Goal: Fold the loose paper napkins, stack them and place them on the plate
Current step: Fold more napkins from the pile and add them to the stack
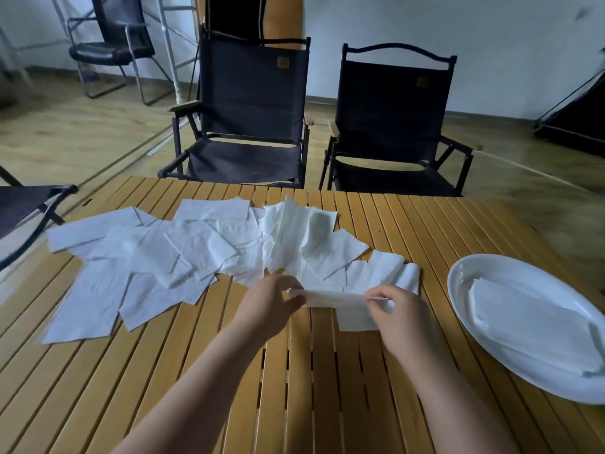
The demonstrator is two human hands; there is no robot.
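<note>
— What are we sitting at?
— We have a slatted wooden table (pixel 327 388) before us, honey-coloured, with dark gaps between the slats. Past its far edge, black folding chairs (pixel 248 113) stand side by side facing us, on a wood floor (pixel 65 132) before a pale wall (pixel 425 27). A black office chair (pixel 111 44) sits far back on our left, and part of another dark chair (pixel 23 204) shows at the left edge.

— And the paper?
— The loose napkins (pixel 183 250) lie in an overlapping heap across the far left and middle of the table, most flat, a few creased and standing up. On our right a white oval plate (pixel 461 290) rests near the table's edge, with folded napkins (pixel 530 319) stacked in it.

— Where are our hands?
— Both are over the middle of the table, just on the near side of the heap. Between them we hold one napkin (pixel 334 298). Our left hand (pixel 271 306) pinches its left end and our right hand (pixel 399 316) pinches its right end, fingers curled. The paper runs as a narrow band from hand to hand, with its lower part hanging under the right hand. We cannot tell whether it touches the table. The plate lies apart, to the right of our right hand.
</note>
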